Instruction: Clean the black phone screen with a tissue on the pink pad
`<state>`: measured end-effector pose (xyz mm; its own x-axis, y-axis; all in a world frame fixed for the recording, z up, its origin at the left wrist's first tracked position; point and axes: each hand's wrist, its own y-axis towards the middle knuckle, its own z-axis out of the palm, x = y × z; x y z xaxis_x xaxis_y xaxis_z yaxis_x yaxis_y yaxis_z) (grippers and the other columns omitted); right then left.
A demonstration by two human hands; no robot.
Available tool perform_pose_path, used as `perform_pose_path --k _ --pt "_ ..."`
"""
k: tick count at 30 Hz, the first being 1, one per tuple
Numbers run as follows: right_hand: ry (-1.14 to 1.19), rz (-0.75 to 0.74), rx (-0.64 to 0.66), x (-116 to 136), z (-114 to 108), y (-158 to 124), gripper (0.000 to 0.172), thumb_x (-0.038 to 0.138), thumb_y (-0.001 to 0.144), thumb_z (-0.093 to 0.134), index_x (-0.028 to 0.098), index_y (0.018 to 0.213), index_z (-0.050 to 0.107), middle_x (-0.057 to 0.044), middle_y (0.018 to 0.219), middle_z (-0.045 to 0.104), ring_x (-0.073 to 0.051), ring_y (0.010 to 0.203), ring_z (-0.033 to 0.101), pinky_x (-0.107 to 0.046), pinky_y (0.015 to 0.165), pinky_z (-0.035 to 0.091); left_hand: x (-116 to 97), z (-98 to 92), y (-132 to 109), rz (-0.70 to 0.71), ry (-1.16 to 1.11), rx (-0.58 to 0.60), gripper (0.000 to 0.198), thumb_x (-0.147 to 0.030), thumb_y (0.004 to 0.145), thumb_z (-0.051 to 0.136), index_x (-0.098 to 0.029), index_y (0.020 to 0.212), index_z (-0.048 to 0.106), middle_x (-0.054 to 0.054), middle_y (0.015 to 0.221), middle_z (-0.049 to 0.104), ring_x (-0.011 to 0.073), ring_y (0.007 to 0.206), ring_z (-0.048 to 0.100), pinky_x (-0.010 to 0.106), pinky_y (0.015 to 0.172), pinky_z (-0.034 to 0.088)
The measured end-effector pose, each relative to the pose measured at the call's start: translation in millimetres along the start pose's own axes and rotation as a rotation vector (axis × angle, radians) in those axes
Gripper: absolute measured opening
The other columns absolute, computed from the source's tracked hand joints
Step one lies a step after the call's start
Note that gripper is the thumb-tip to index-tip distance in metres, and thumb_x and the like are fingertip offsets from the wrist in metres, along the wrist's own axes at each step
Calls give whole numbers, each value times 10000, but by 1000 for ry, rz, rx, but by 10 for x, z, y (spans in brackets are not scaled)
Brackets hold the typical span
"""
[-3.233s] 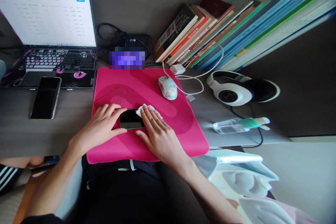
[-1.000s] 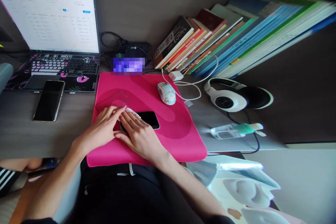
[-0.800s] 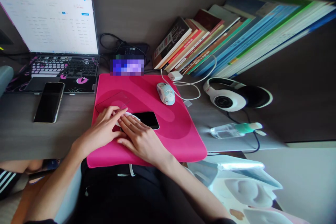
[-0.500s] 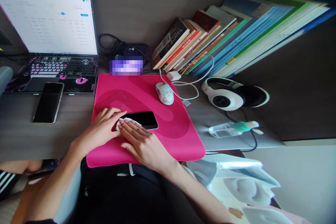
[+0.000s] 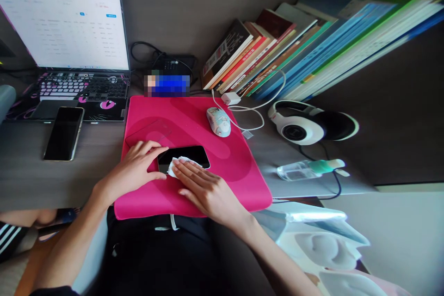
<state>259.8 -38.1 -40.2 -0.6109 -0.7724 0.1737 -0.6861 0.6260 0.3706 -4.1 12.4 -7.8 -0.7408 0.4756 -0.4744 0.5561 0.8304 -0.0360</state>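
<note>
- Dead centre on the pink mat lies the dark phone, flat and screen up, its long side running left to right.
- Its look: a glossy black slab with rounded corners and a thin pale rim. The screen is off, with soft window glare along its far half.
- The left hand clamps the phone's left end, forefinger along the far edge and thumb tucked against the near edge. That is a narrow pinch which pins the phone down.
- The right hand lies flat with its fingers stretched out together, not curled round anything. The fingertips press a crumpled white wipe onto the near left part of the glass.
- The wipe is bunched up, and it peeks out to the left of those fingertips.
- Just beyond the left hand, a clear flat piece rests on the mat. I cannot tell whether it is a case or a film.
- Further up the mat sits a patterned mouse, well apart from the phone.
- Off the mat to the left, a second phone lies on the desk beside the open laptop.
- To the right are white headphones, a clear bottle lying on its side, and a leaning row of books.
</note>
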Motion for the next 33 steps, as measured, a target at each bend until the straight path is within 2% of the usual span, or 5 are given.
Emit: perform_pose_path --k 5,9,17,23,33 --pt "-9 46 -67 -121 -44 -194 713 260 1093 560 200 1708 205 -120 1614 534 -253 1533 464 -464 1248 478 -18 -5 -1 -16 1 9 654 -451 985 721 -355 1580 468 49 1526 527 308 1372 496 510 1201 416" --pt "-26 108 -68 -187 -37 -262 730 257 1097 543 229 1719 161 -123 1643 495 -270 1546 440 -486 1238 490 -22 0 -4 -5 -24 0 643 -439 991 711 -384 1583 465 37 1501 543 302 1339 516 504 1182 434" --pt "-30 216 -60 -321 45 -81 614 348 1117 492 158 1679 336 -147 1655 474 -276 1572 394 -489 1263 449 20 15 -9 14 -2 -13 704 -439 974 741 -418 1604 428 30 1498 539 304 1356 505 508 1180 429" --pt "-37 217 -40 -286 65 105 689 493 1097 502 108 1655 379 -181 1659 456 -306 1579 380 -517 1263 443 -8 21 -1 -3 -4 -3 694 -411 967 752 -401 1590 446 38 1514 537 316 1385 497 523 1188 426" --pt "59 85 4 24 170 475 764 582 1069 523 28 1590 454 -226 1644 455 -315 1583 378 -508 1304 380 9 102 4 -85 -147 -81 985 -284 916 767 -408 1688 169 89 1659 391 334 1590 335 550 1286 333"
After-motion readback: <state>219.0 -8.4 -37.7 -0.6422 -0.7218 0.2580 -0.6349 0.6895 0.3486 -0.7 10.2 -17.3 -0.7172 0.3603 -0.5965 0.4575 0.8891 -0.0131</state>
